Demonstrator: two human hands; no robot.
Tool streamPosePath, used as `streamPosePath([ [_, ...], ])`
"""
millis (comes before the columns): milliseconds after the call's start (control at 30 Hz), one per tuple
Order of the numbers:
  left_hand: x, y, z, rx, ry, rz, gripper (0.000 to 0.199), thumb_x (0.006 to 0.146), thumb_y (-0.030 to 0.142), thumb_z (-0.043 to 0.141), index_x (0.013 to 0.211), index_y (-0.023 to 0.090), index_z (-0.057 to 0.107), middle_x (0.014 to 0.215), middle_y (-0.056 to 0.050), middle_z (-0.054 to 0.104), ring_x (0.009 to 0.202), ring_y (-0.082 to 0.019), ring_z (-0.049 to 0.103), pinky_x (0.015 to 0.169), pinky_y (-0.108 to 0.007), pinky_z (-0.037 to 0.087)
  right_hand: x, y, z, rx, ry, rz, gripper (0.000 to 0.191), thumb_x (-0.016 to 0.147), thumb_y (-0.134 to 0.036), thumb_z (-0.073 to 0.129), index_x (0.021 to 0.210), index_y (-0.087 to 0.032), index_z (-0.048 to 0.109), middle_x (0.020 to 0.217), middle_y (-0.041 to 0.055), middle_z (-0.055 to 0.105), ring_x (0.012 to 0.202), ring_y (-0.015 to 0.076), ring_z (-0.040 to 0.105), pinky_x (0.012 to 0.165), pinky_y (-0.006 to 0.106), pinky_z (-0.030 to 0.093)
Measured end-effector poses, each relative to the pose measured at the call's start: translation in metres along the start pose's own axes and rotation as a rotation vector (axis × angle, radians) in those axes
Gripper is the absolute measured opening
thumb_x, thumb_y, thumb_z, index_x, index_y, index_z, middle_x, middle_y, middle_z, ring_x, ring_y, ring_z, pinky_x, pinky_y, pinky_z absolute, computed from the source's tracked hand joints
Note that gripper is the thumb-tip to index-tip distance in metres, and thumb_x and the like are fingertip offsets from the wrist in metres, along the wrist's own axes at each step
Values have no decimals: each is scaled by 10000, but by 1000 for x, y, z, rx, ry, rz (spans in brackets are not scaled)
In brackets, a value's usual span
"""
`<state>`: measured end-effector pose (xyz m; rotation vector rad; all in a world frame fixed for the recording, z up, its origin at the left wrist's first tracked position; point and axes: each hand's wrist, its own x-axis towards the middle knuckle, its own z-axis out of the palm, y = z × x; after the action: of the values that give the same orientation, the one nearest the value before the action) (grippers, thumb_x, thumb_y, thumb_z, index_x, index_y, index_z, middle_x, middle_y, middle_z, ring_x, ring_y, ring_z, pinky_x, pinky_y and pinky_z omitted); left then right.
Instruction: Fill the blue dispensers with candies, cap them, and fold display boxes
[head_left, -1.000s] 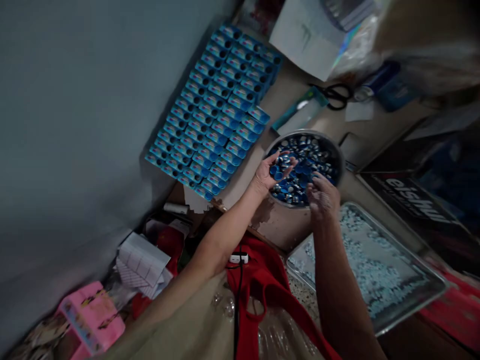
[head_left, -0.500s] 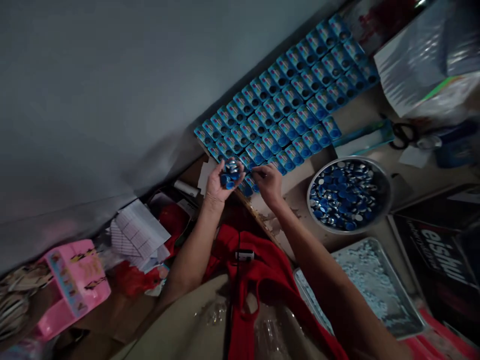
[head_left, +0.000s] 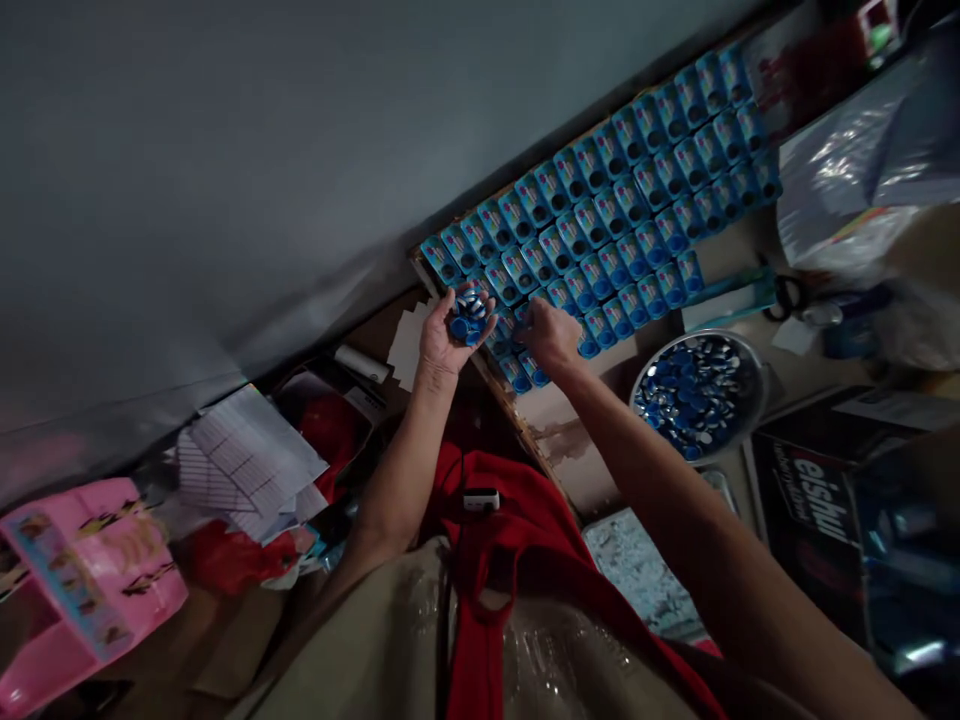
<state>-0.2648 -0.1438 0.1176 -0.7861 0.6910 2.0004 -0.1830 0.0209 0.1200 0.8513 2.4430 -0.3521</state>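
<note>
1. Here's the left hand (head_left: 441, 340), palm up near the bench's (head_left: 574, 455) front-left corner, cupped around a cluster of blue-and-silver discs (head_left: 469, 320).
2. The right hand (head_left: 553, 336) is down at the blue packs (head_left: 598, 278), fingers bent; I can't tell whether they grip a disc.
3. The step looks like handling discs at the packs, one hand supplying, the other at work. A next placement calls for a single disc, a fine pinch and a light touch.
4. Those packs lie in rows along the bench's wall-side edge. Many show dark rounds; several nearer the bowl show blue ones.
5. On to containers: the round metal bowl (head_left: 756, 400), right of the rows, holds loose discs in plenty.
6. Below it, partly behind the right forearm, a tray (head_left: 722, 485) carries small pale pieces (head_left: 637, 575).
</note>
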Motion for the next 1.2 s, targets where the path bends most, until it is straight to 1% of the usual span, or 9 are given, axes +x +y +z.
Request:
streamPosePath([
  [167,-1,-4,-3,-6,57,7,191,1006,362,618,978,207,727,1039,-60,797,1131,-222,753,1025,-405,605,-35,-7,-3,170,119,-183,152,976,-332,637,1047,-237,732,962,61,746,889,215,678,748,296,442],
  [300,0,-17,0,66,87,49,220,984,390,649,1033,196,740,1083,-78,797,1142,-251,754,990,-394,617,-59,-21,7,384,226,-431,250,1033,-332,555,1173,-253,746,1127,78,711,1034,207,664,871,290,495],
  [400,3,-30,4,78,107,81,263,1003,373,610,1120,174,736,1118,-99,793,1171,-279,746,1001,-429,612,-59,-22,17,445,226,-497,221,1011,-291,553,1055,-237,763,1145,88,701,1086,213,654,925,300,508],
  [500,5,-35,5,32,113,86,257,1023,341,578,1158,178,725,1102,-87,790,1184,-273,741,1021,-448,604,-55,-10,23,473,249,-407,184,970,-249,557,923,-204,730,1024,86,710,993,209,664,910,312,515],
  [633,1,-23,3,5,81,81,178,998,348,643,1022,194,729,1052,-66,789,1162,-239,743,1037,-417,600,-47,6,26,456,182,-200,191,902,-189,572,990,-179,741,937,71,723,851,197,678,830,308,520],
  [800,-8,-6,-2,44,77,59,239,1000,399,609,972,203,742,1079,-70,797,1145,-246,747,1038,-435,606,-37,-5,28,224,69,-247,261,915,-185,530,994,-228,775,1091,90,740,1028,247,685,815,324,491],
  [933,-8,-3,-9,27,49,46,267,1013,356,555,1071,193,759,1109,-82,804,1149,-246,749,1031,-432,611,-26,-20,21,85,3,-177,219,910,-195,575,1075,-233,715,1106,83,754,999,256,687,734,315,440],
  [1067,-4,-2,-16,-28,9,19,311,1031,384,539,1108,180,761,1094,-86,808,1076,-233,772,1015,-423,620,-14,-28,9,2,-52,-87,291,861,-241,689,1150,-245,655,1061,79,766,946,261,700,699,300,413],
  [1200,-7,-2,-15,-69,-3,-11,290,1028,348,543,1086,164,759,1037,-81,813,1039,-225,782,1026,-415,612,-13,-30,-3,-42,-100,-118,276,879,-275,702,1152,-252,667,1088,83,775,979,258,707,713,291,408],
])
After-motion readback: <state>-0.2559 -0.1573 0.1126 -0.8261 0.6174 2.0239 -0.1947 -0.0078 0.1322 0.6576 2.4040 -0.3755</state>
